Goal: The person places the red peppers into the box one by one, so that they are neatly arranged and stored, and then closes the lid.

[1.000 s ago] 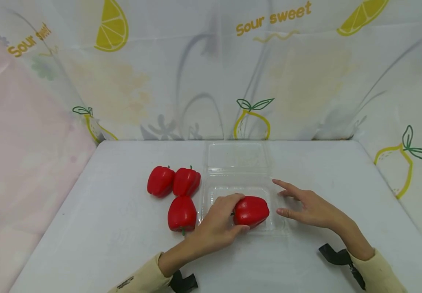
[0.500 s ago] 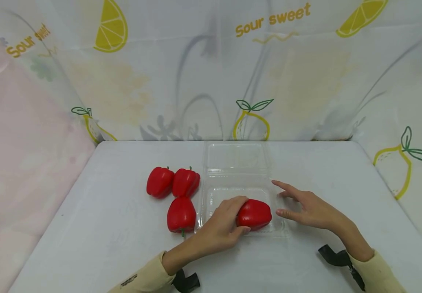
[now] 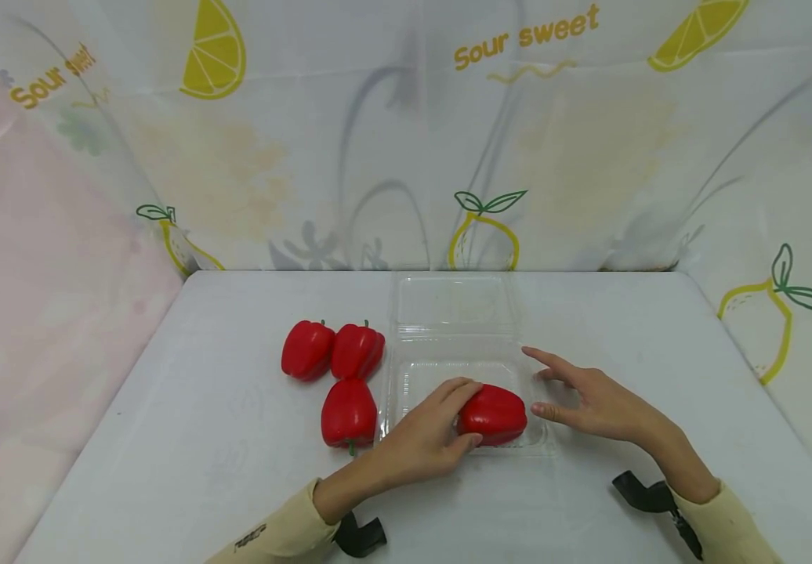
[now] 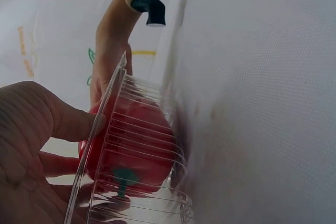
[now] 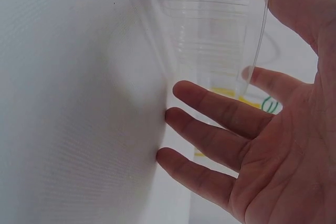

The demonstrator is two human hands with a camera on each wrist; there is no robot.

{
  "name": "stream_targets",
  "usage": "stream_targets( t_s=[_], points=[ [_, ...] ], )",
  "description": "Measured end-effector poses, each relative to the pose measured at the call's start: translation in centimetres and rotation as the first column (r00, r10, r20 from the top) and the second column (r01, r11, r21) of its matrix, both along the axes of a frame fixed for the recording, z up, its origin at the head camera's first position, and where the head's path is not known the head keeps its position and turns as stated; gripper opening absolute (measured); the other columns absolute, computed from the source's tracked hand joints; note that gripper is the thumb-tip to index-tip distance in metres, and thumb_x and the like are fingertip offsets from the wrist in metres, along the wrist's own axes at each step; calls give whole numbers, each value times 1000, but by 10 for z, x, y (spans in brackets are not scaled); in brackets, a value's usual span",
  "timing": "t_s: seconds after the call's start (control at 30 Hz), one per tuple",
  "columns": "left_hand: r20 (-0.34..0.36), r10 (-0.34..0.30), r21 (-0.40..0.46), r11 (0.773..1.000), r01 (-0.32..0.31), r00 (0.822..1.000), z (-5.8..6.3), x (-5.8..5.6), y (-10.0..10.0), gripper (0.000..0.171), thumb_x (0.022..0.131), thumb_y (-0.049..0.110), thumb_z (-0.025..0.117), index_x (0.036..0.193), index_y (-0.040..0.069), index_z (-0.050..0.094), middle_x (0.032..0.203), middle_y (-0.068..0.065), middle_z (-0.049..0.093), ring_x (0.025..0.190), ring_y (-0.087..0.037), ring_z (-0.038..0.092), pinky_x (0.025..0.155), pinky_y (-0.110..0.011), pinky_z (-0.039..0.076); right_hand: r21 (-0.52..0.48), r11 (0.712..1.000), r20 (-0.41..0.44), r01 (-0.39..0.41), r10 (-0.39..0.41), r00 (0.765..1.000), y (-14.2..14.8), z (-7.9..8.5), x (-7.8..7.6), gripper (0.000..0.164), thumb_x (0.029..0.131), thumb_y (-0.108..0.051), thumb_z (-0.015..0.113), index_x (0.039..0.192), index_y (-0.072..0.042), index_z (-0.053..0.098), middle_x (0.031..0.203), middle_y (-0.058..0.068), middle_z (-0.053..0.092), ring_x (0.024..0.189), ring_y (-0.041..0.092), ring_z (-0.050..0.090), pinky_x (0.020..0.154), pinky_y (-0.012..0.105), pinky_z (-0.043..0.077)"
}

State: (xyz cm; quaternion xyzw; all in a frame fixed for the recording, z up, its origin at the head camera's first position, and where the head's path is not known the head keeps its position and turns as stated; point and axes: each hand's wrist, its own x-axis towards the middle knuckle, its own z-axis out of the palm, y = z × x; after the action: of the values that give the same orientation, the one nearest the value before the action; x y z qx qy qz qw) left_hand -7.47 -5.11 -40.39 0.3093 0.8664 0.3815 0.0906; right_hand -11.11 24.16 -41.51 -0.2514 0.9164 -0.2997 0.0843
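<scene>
A red bell pepper (image 3: 494, 415) lies on its side in the right part of a clear plastic clamshell box (image 3: 416, 374). My left hand (image 3: 420, 439) holds the pepper from its left end, thumb at the near side and fingers over the far side. Through the ribbed wall in the left wrist view, the pepper's green stem (image 4: 124, 178) points toward that hand. At the box's right edge is my right hand (image 3: 592, 403), fingers spread and holding nothing. Its thumb and index fingertip meet the rim in the right wrist view (image 5: 278, 140).
Left of the box, three more red bell peppers (image 3: 349, 411) sit close together on the white table (image 3: 201, 439). The transparent lid (image 3: 455, 301) is folded back flat behind the box. A printed curtain (image 3: 392, 141) hangs behind the table.
My left hand has moved the pepper slightly right and toward me inside the box, and its stem is now hidden in the head view. My right hand stays nearly still.
</scene>
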Motion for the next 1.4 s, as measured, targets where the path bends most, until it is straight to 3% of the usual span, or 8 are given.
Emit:
stream_targets(
  t_s=[0.27,0.6,1.0,1.4],
  points=[
    [-54,0,-4,1000,0,999,-1,-2,-1,81,74,18,86,145,15,47,140,-3,45,117,-14,49,86,-20,51,4,1000,6,9,-9,1000,0,-1,0,77,88,-47,70,153,-23,35,123,10,65,115,35,59,86,65,48],
    [-54,-1,32,999,2,999,-3,1,-2,71,80,16,81,143,14,48,139,0,46,116,-11,54,89,-21,49,-5,1000,0,0,0,1000,0,1,1,78,88,-47,70,153,-22,35,122,9,66,115,33,60,86,64,48],
    [-77,-75,63,995,80,994,-2,-5,-6,64,82,12,80,138,11,50,137,0,50,116,-11,56,92,-22,49,-10,1000,-3,-9,9,1000,0,0,0,78,88,-45,71,153,-22,35,122,8,66,113,31,61,86,63,49],
    [-79,-69,86,993,75,995,3,-8,-12,63,83,15,79,138,11,50,136,0,51,115,-15,57,91,-20,48,-1,1000,-2,-4,4,1000,-1,1,0,78,88,-46,71,153,-23,34,122,8,66,113,32,61,85,62,50]
  ],
)
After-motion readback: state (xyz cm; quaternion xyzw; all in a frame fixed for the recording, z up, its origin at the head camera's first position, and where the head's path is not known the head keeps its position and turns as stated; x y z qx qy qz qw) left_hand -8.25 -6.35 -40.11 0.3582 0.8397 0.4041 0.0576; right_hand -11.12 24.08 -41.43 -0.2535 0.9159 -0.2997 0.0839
